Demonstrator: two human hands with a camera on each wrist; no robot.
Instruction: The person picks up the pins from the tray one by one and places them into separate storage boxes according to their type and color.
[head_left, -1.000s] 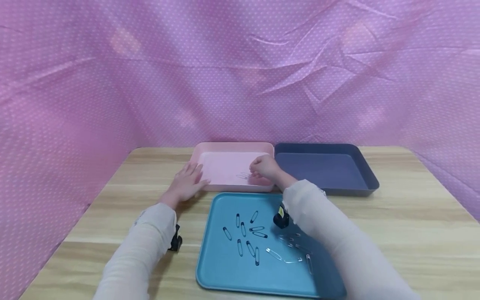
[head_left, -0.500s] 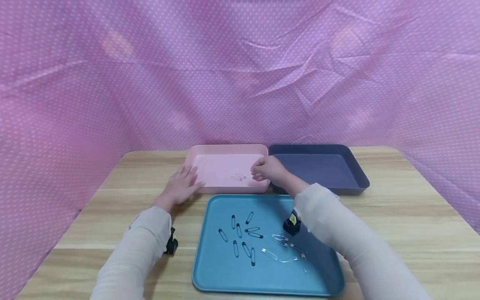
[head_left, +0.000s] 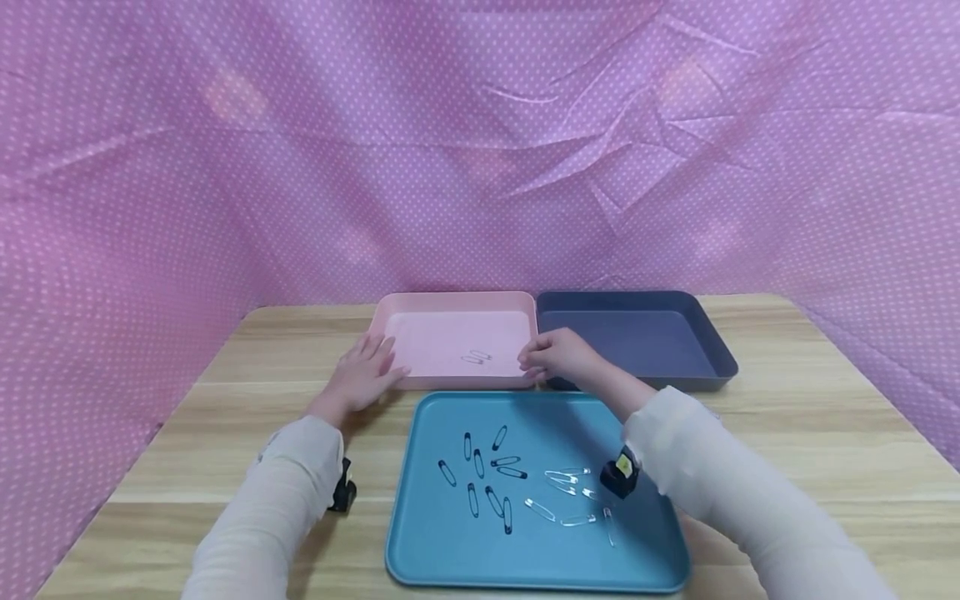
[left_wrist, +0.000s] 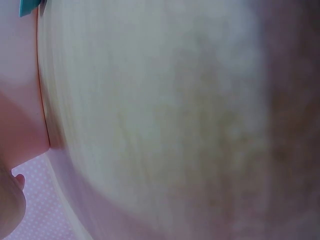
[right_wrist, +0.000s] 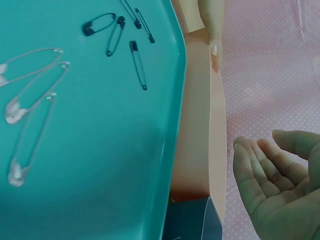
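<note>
Dotted cloth (head_left: pixel 450 183) backs the tabletop (head_left: pixel 795 417); splayed left hand (head_left: pixel 362 375) touches the pink tray (head_left: pixel 461 382) at nine o'clock, probably steadying it; parted right hand (head_left: pixel 564 357) holds nothing.

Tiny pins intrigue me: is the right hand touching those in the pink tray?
Apart: the head view shows bare pink tray between right hand and pins.

1. The view is mostly filled by the blurred wooden tabletop (left_wrist: pixel 150 100).
2. At upper left, a pink tray (left_wrist: pixel 20 65) and a teal tray (left_wrist: pixel 29 6) are partly shown.
3. Below, dotted cloth (left_wrist: pixel 39 200) is partly covered by the left hand (left_wrist: pixel 10 206).
</note>
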